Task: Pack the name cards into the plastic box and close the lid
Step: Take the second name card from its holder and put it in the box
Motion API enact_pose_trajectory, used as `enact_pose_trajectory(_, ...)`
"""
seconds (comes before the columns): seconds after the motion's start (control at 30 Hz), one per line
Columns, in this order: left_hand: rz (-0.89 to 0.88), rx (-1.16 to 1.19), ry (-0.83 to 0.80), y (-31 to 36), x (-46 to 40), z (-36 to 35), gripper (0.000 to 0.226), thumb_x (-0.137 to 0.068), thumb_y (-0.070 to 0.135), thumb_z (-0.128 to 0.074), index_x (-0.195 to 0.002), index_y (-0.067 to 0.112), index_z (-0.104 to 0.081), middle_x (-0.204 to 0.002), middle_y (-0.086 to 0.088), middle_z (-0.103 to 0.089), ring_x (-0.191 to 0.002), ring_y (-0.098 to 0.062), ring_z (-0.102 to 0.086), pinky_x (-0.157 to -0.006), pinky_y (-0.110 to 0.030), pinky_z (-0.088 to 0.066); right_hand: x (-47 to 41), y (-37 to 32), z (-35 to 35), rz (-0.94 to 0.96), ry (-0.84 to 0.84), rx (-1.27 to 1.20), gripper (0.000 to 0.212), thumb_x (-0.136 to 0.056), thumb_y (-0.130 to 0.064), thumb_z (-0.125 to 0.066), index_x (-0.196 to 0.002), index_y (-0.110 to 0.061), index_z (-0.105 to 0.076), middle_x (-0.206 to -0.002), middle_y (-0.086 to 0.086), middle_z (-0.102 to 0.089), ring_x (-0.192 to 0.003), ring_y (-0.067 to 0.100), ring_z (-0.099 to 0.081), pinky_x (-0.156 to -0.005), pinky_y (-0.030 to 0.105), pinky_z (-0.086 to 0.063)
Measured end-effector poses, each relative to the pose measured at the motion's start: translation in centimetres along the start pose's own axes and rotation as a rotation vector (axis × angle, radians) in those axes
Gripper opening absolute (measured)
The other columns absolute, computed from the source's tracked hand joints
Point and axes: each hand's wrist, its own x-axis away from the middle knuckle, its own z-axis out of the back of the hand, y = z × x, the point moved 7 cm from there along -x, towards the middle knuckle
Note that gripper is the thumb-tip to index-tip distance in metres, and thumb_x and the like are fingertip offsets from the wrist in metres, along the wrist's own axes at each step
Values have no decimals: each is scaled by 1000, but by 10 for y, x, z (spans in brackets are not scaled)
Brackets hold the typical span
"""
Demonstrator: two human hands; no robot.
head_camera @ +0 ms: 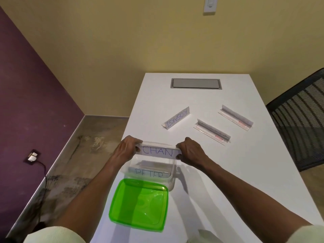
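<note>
Two hands grasp CHAN card point(158, 151) by its ends over clear plastic box point(172, 170): left hand point(126, 149) pinches left end, right hand point(190, 149) pinches right end. PETER card point(149, 173) lies inside box. Green lid point(138, 206) lies off, touching box's near side. KOSAKSI card point(176, 119) and two more cards point(212, 132) point(235, 117) remain on white table point(245, 172).

Office mtg room, by the look of it.
You're at a white table point(219, 155) w/ a flush cable hatch point(196, 83), a black mesh chair point(301, 123) at its right side, desk name cards point(176, 119) on top, and a wall switch point(211, 5) on plain yellow paint.
</note>
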Motion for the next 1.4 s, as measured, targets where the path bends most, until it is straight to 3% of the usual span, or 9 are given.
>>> enact_pose_trajectory(0.13, 31, 8, -34, -20, -5, -1, 41, -83, -12, -48, -118, 0, -64, -99, -20, -71, -72, -16, -69, -80, -35, -58, -15, -14, -9, 0, -26, -7, 27, -73, -31, -67, -84, -7, -64, -79, 15, -62, -87, 30, -53, -61, 32, -37)
enact_pose_trajectory(0.27, 42, -61, -19, -38, -7, -1, 35, -84, -6, -57, -115, 7, -68, -97, -15, -74, -85, -24, -69, -78, -28, -54, -26, -25, -19, 15, -42, -5, 28, -71, -32, -67, -84, -8, -67, -75, 15, -60, -83, 31, -53, -56, 30, -33)
enact_pose_trajectory(0.37, 42, -109, -25, -45, -9, -4, 33, -85, -1, -61, -116, 8, -68, -101, -16, -73, -92, -27, -67, -80, -30, -51, -33, -30, -28, 25, -61, 9, 24, -70, -30, -68, -75, -7, -62, -69, 15, -58, -79, 31, -53, -54, 30, -29)
enact_pose_trajectory(0.57, -16, -260, -72, -46, -16, -14, 33, -82, 13, -70, -115, 16, -69, -103, -18, -65, -96, -32, -60, -81, -37, -51, -42, -34, -44, 47, -130, 31, 25, -68, -17, -66, -63, -11, -41, -54, 3, -26, -69, 25, -39, -50, 29, -22)
enact_pose_trajectory(0.67, -28, -334, -105, -41, -21, -19, 31, -81, 16, -72, -111, 21, -70, -104, -14, -61, -90, -33, -63, -78, -35, -53, -46, -37, -48, 71, -151, 37, 28, -63, -9, -67, -57, -13, -39, -50, 0, -20, -65, 22, -34, -49, 27, -18)
enact_pose_trajectory(0.83, -109, -531, -170, -27, -26, -30, 14, -82, 9, -63, -90, 15, -73, -88, -11, -58, -78, -29, -63, -66, -32, -50, -48, -40, -59, 68, -150, 111, 28, -48, 7, -70, -45, -7, -46, -41, 12, -47, -51, 28, -50, -44, 24, -20)
enact_pose_trajectory(0.97, -152, -701, -242, -19, -33, -45, 18, -82, 0, -55, -84, 12, -69, -89, -12, -66, -80, -30, -66, -63, -30, -42, -52, -48, -65, 121, -134, 288, 29, -46, 2, -75, -43, -16, -53, -39, 2, -48, -43, 21, -50, -42, 21, -18)
enact_pose_trajectory(1.1, -165, -741, -244, -23, -37, -56, 26, -82, -5, -45, -83, 11, -66, -90, -12, -69, -81, -31, -67, -66, -30, -44, -57, -52, -74, 139, -190, 391, 28, -46, -8, -80, -43, -20, -55, -39, -5, -48, -41, 14, -49, -44, 21, -17)
enact_pose_trajectory(1.4, -141, -781, -246, -35, -40, -78, 28, -86, -2, -44, -90, 15, -66, -91, -5, -69, -82, -25, -67, -63, -26, -39, -63, -57, -88, 118, -238, 560, 28, -52, -18, -78, -44, -25, -52, -39, -10, -47, -41, 7, -47, -49, 23, -21)
